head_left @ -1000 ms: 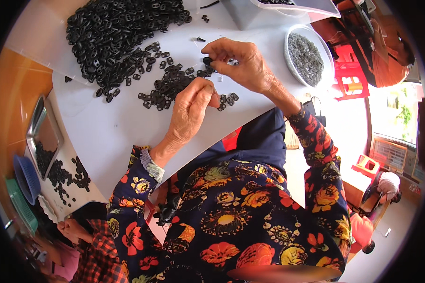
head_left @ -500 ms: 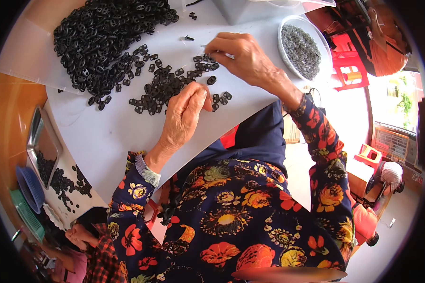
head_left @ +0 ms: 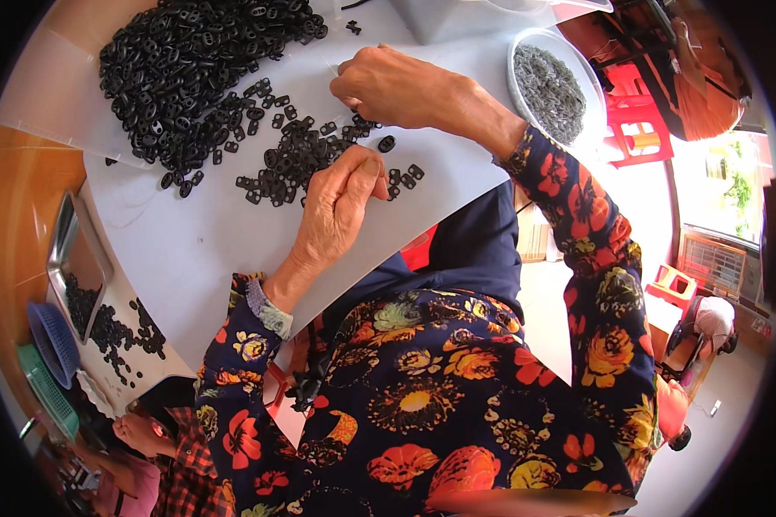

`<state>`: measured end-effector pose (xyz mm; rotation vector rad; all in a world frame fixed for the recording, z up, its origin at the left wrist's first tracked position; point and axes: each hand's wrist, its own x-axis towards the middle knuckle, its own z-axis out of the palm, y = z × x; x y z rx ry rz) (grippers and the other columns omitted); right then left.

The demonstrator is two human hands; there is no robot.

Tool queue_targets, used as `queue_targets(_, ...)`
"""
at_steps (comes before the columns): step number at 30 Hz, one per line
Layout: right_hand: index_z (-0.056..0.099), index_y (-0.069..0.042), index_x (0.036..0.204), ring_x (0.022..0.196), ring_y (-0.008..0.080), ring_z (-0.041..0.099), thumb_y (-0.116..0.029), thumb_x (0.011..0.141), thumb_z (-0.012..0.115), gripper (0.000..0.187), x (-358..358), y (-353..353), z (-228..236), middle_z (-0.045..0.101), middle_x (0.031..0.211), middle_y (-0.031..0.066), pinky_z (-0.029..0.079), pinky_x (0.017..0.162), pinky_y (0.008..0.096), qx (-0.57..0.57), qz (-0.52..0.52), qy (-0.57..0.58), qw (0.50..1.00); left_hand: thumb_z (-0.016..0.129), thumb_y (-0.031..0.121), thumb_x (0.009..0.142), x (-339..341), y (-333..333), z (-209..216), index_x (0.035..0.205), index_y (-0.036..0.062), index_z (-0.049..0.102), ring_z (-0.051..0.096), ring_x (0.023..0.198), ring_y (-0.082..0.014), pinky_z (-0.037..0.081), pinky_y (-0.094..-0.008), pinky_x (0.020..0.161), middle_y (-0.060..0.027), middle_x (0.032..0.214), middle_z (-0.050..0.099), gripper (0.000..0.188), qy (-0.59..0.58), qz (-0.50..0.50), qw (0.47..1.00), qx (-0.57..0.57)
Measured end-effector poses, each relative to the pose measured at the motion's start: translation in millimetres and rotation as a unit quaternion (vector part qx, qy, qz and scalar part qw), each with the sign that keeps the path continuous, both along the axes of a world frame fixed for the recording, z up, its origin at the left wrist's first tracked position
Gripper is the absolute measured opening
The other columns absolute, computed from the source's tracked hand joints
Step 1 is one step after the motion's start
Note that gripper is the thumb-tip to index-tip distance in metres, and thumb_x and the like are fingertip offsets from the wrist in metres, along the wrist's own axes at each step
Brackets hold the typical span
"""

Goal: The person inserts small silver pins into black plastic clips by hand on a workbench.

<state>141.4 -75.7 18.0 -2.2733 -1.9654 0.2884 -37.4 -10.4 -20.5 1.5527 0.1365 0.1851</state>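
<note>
Small black plastic pieces with two holes, like cord locks, lie in a loose pile (head_left: 297, 155) on the pale table (head_left: 190, 258). My left hand (head_left: 341, 191) rests at the near side of this pile. Its thumb and fingers are pinched together; whatever is between them is hidden. Farther off, my right hand (head_left: 397, 86) is above the table with its fingers curled down, their tips mostly out of sight. A single oval black piece (head_left: 386, 144) lies between the two hands, and a few more pieces (head_left: 408, 177) are just right of my left hand.
A large heap of black pieces (head_left: 181, 77) fills the far left. At the far right stands a white bowl (head_left: 516, 90) of small grey pieces. A metal tray (head_left: 58, 246), a blue basket (head_left: 53, 345) and a green basket (head_left: 47, 392) are at left, near another person's hands (head_left: 142, 433).
My right hand has moved left, over where a small black stemmed piece lay; that piece no longer shows. My left hand has stayed almost still.
</note>
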Motion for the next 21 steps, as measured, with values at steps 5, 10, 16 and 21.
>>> queue_targets(5, 0.059, 0.003, 0.085, 0.065, 0.0326, 0.060, 0.004, 0.068, 0.058, 0.017, 0.6, 3.5, 4.2, 0.063, 0.073, 0.0157, 0.049, 0.060, 0.0396, -0.018, -0.088, 0.164, 0.982, 0.047, 0.022, 0.097, 1.5, 0.2, -3.3, 0.086, 0.0001, 0.055, 0.053, 0.065, -0.0100, 0.044, -0.0250, 0.064, -0.0032, 0.068, 0.056, 0.026, 0.006, 0.013, 1.000, 0.001)
queue_targets(10, 0.062, 0.002, 0.089, 0.066, 0.0292, 0.063, 0.003, 0.070, 0.059, 0.020, 1.6, -4.2, -0.3, 0.065, 0.077, 0.0158, 0.050, 0.062, 0.0372, 0.026, -0.064, 0.141, 0.988, 0.048, 0.022, 0.097, 3.5, -0.3, -1.7, 0.086, 0.0005, 0.055, 0.053, 0.065, -0.0092, 0.044, -0.0247, 0.064, -0.0028, 0.069, 0.057, 0.025, -0.002, 0.016, 1.000, 0.010)
queue_targets(16, 0.066, 0.002, 0.091, 0.066, 0.0158, 0.063, -0.005, 0.078, 0.064, 0.015, -23.1, -32.4, -3.2, 0.068, 0.077, 0.0094, 0.052, 0.064, 0.0288, 0.203, -0.167, 0.351, 0.899, 0.053, 0.017, 0.096, 3.5, 2.8, -10.0, 0.088, 0.0020, 0.056, 0.055, 0.067, -0.0080, 0.045, -0.0229, 0.067, -0.0013, 0.073, 0.059, 0.018, -0.027, 0.070, 0.996, -0.045)
queue_targets(21, 0.068, 0.003, 0.089, 0.068, 0.0062, 0.060, -0.009, 0.084, 0.065, 0.013, -56.3, -45.4, -17.5, 0.067, 0.073, 0.0041, 0.050, 0.062, 0.0234, 0.266, -0.262, 0.526, 0.764, 0.053, 0.018, 0.096, 5.4, 7.0, -4.8, 0.095, 0.0021, 0.055, 0.056, 0.069, -0.0076, 0.046, -0.0223, 0.068, -0.0009, 0.075, 0.059, 0.016, -0.036, 0.101, 0.994, -0.028)
